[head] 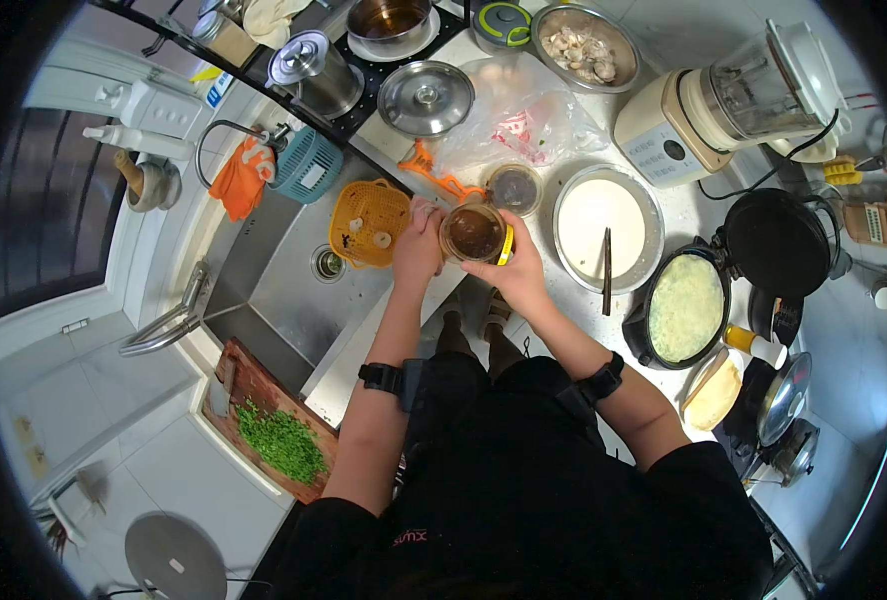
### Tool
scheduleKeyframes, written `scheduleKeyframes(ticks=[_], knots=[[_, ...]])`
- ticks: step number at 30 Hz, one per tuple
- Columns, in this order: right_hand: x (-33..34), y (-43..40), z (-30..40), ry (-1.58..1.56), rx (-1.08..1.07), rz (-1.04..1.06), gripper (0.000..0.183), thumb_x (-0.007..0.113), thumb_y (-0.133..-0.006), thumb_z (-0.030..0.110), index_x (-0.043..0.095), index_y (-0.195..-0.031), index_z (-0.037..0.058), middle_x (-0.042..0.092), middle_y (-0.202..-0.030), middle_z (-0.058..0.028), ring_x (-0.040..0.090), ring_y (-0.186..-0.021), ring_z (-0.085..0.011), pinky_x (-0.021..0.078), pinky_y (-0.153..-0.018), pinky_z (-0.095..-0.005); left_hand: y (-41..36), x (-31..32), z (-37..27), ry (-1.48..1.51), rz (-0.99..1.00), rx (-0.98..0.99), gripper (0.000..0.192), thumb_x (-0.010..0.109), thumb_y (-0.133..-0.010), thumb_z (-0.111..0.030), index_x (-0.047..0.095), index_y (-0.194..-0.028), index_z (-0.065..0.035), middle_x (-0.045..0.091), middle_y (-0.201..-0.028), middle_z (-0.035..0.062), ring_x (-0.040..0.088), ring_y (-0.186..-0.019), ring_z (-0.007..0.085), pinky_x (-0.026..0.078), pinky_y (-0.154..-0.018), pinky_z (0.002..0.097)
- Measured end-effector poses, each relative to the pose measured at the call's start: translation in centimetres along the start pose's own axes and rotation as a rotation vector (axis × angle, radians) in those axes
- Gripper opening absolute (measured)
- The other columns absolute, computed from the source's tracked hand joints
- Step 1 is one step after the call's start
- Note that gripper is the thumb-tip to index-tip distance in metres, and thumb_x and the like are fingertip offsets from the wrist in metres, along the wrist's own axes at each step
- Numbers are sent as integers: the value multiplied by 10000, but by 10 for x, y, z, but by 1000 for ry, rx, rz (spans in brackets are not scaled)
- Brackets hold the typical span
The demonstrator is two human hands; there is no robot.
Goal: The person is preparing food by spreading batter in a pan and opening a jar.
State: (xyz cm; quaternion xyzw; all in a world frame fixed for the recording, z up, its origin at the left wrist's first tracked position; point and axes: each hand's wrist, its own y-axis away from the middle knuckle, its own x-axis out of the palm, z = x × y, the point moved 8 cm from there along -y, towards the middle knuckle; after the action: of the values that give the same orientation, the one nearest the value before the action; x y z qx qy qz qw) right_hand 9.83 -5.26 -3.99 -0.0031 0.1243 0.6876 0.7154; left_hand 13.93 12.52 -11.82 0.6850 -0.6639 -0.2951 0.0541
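Observation:
A glass jar with dark brown contents is in front of me, its open mouth facing up. My right hand grips the jar's right side, next to a yellow label. My left hand holds a pink cloth against the jar's left side. Just beyond the jar, a round clear lid or shallow container rests on the counter beside an orange-handled tool. A yellow plastic basket with a few small pale pieces sits left of my left hand, over the sink.
The steel sink is left, with a cutting board bearing chopped greens and a knife. Right stand a bowl of pale batter with chopsticks, a pan holding a greenish pancake, and a blender. A plastic bag lies ahead.

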Motion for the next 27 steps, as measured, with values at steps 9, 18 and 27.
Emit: scheduleKeyframes(ticks=[9, 18, 27], knots=[[-27, -3, 8, 91, -23, -125, 883, 907, -610, 128, 422, -1341, 31, 551, -1268, -112, 535, -1182, -209, 418, -1019, -327, -4, 35, -30, 64, 184, -147, 333, 574, -926, -328, 682, -1081, -54, 694, -840, 133, 680, -640, 239, 533, -527, 331], [-57, -33, -10, -18, -67, -148, 809, 859, -626, 46, 444, -1321, 42, 568, -1244, -112, 547, -1178, -227, 422, -1018, -332, -26, 69, -50, 245, 161, 14, 361, 542, -945, -348, 679, -1070, -38, 679, -805, 99, 658, -606, 156, 544, -510, 300], [-83, -34, 5, 160, 40, -187, 835, 871, -641, 122, 440, -1354, 67, 576, -1221, -135, 562, -1138, -243, 451, -971, -345, -40, 59, -39, 312, 320, -163, 375, 593, -928, -371, 635, -1108, -45, 656, -812, 90, 662, -604, 185, 553, -515, 299]])
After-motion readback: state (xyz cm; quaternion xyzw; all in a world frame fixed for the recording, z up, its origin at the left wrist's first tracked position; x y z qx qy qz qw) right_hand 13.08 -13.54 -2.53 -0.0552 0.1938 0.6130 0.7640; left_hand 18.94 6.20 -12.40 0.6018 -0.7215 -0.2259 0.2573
